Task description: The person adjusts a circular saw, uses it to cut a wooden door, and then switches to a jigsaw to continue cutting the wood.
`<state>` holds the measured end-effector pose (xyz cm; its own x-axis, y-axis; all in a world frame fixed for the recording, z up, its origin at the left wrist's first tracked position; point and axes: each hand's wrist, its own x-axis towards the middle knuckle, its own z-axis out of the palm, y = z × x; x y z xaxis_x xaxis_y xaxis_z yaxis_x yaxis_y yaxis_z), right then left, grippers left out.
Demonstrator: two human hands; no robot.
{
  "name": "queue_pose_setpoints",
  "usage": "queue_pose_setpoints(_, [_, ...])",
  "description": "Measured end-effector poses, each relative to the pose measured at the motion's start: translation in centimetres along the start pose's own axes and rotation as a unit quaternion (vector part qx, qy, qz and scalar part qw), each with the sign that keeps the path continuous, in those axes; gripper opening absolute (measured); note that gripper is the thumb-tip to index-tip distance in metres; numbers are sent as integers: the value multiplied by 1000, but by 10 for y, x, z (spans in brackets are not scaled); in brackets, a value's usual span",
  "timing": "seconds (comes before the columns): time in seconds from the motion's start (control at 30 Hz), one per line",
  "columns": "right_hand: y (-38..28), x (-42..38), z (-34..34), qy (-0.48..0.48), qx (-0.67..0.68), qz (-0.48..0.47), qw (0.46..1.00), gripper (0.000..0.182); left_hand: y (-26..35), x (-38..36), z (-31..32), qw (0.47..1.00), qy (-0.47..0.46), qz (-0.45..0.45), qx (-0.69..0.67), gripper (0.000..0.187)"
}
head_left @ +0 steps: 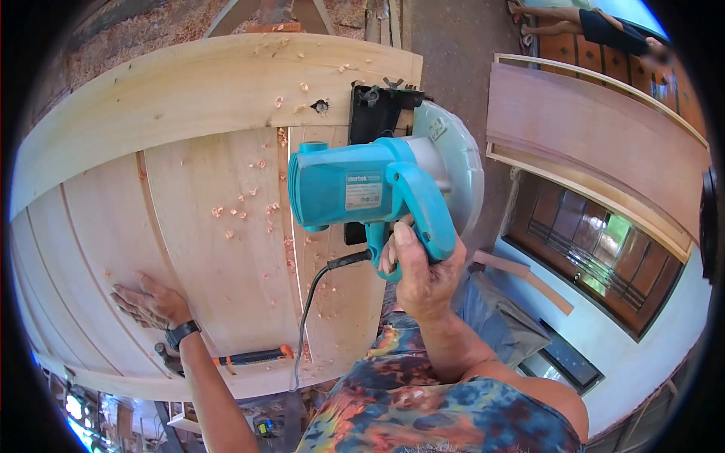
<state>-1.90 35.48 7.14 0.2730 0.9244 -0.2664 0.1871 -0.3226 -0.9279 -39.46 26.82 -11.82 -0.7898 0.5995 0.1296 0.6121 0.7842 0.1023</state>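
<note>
My right hand (424,273) is wrapped around the rear handle of a teal circular saw (347,185). The saw's black base plate (370,124) rests at the right end of a pale wooden door panel (208,174), and its blade guard (461,166) extends past that end. The blade itself is hidden. A black cord (303,325) runs down from the handle across the wood. My left hand (155,303), with a dark watch at the wrist, lies flat on the panel with its fingers spread. Close below it is a hammer (253,356) with a black and orange handle.
Curled wood shavings (242,204) are scattered over the panel. Tall wooden boards (589,136) stand at the right, near a dark wooden window (585,241). A grey covered bundle (502,317) sits beside my right arm. Another person (604,23) is at the upper right.
</note>
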Motion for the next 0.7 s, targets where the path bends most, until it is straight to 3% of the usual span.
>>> queue_pose_setpoints(0.27, [-2, 8, 4, 8, 17, 3, 1000, 11, -3, -1, 1, 1000, 11, 12, 1, 75])
queue_pose_setpoints(0.7, [-6, 22, 5, -6, 38, 12, 999, 18, -5, -2, 1, 1000, 6, 12, 4, 72])
